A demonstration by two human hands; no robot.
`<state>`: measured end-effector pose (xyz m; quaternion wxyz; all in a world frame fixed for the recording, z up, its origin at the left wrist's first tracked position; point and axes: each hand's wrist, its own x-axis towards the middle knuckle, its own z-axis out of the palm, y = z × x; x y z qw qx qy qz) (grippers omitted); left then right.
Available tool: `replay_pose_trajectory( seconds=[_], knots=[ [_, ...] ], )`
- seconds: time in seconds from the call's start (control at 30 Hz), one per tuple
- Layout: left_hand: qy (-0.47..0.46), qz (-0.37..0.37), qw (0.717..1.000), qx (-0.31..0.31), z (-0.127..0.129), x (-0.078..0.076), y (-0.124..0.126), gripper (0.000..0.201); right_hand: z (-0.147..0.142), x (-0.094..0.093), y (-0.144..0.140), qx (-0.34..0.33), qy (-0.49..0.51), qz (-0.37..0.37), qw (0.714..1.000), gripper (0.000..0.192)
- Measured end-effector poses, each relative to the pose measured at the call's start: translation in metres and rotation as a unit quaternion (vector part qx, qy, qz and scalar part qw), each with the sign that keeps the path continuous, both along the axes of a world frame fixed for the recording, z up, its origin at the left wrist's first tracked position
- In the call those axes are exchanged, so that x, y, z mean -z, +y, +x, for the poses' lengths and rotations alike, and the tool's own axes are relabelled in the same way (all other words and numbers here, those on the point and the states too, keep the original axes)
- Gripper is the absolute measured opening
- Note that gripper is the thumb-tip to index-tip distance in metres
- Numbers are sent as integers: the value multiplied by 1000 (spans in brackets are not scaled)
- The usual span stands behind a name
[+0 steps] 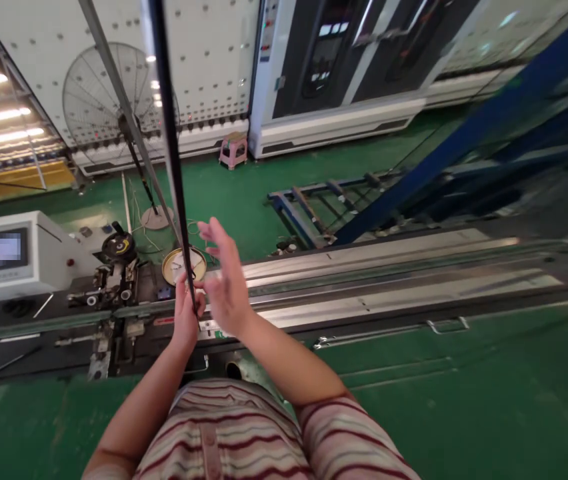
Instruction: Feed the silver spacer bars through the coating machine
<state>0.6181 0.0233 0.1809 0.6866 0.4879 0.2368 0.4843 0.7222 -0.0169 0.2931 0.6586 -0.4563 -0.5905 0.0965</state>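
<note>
- Black and thin, the bar runs from the top edge of the view down to the hands; its lower end sits just above the bench.
- No brand or label can be read; the screen on the white control box is blurred.
- Left hand has its fingers closed round the bar's lower end.
- Right hand is just beside the bar, fingers spread wide and flat, holding nothing; whether it touches the bar I cannot tell.
- Behind the hands lies a round yellow tin with small pieces in it, and left of that a black reel on a small machine.
- The bench is long, grey metal with rails running right, a handle on its front edge.
- Floor is green.
- Farther back: a pink stool, a big standing fan, a white perforated wall panel, a dark-fronted machine, and a blue frame at right.
- A striped shirt shows at the bottom.
</note>
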Motion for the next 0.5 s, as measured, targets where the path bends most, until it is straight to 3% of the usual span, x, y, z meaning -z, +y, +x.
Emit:
replay_pose_trajectory(
  seconds=[0.1,0.27,0.5],
  knots=[
    [-14,4,999,-53,8,-4,-6,36,39,31,10,4,152,-68,986,45],
    [-17,-2,995,-97,17,-5,-13,37,52,77,25,-199,245,-219,923,29],
    [8,-11,987,-161,28,2,-23,42,37,90,32,-312,348,-281,838,32]
  ],
)
